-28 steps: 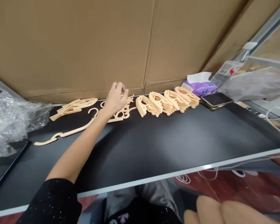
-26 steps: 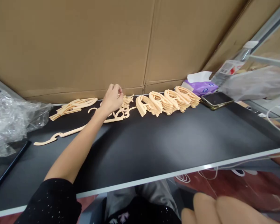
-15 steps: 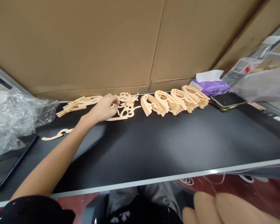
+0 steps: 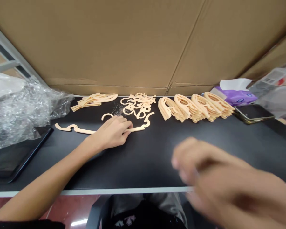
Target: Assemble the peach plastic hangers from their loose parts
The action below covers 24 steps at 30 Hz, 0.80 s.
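Note:
My left hand (image 4: 114, 132) rests low on the dark table, fingers and thumb closed on the bar of a beige hanger (image 4: 138, 129). Curved ends of this hanger stick out on both sides of the hand, and a hook (image 4: 107, 116) shows just above the fingers. Over the table's front edge at the right is my right hand (image 4: 205, 171), smeared by motion, so its fingers are unclear. Behind the left hand lies a loose heap of beige hooks (image 4: 140, 103). Long beige hanger parts (image 4: 95, 100) are piled to the left of that heap.
Several stacks of folded beige hangers (image 4: 195, 106) line the back right. Beyond them are a purple tissue pack (image 4: 238, 96) and a phone (image 4: 255, 112). Bubble wrap (image 4: 26, 111) lies at the left over a dark tablet (image 4: 21, 159). A cardboard wall (image 4: 109, 47) stands behind.
My left hand has come from the hook heap down towards me and holds the hanger bar. My right hand has risen from below the table edge. The view has shifted.

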Motion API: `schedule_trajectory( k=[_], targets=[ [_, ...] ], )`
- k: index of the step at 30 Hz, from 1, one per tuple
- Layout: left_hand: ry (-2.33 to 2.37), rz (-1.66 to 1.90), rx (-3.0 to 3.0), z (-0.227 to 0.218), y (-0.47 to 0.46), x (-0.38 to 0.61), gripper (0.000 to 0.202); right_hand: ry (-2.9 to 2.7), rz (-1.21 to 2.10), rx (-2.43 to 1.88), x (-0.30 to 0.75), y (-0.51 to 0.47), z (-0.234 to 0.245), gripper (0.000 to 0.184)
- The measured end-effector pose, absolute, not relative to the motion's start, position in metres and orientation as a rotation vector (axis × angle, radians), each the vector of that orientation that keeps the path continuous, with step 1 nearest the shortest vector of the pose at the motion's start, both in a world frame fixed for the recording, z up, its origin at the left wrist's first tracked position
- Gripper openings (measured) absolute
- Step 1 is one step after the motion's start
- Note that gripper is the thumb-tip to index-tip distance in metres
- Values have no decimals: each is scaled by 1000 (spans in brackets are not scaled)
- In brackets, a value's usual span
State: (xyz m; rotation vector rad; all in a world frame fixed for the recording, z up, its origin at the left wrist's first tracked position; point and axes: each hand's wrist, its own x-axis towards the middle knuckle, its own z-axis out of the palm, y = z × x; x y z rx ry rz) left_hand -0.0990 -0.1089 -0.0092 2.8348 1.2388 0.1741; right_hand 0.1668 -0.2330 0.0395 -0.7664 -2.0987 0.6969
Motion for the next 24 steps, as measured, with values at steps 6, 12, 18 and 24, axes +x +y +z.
schedule_trajectory(
  k=[6, 12, 18, 24],
  targets=[
    [1291, 143, 2839, -8, -122, -95, 21, -2475, -34, -984, 154, -126, 0, 26],
    [1288, 155, 2832, -13, -125, -91, 24, -2649, -104, -991, 149, -103, -30, 32],
    [1293, 131, 2798, -13, -127, -90, 19, -2552, -78, -1001, 153, -116, -39, 26],
    [1121, 169, 2687, -12, -125, -93, 13, -2631, 56, -1066, 161, -124, -25, 27]
  ],
)
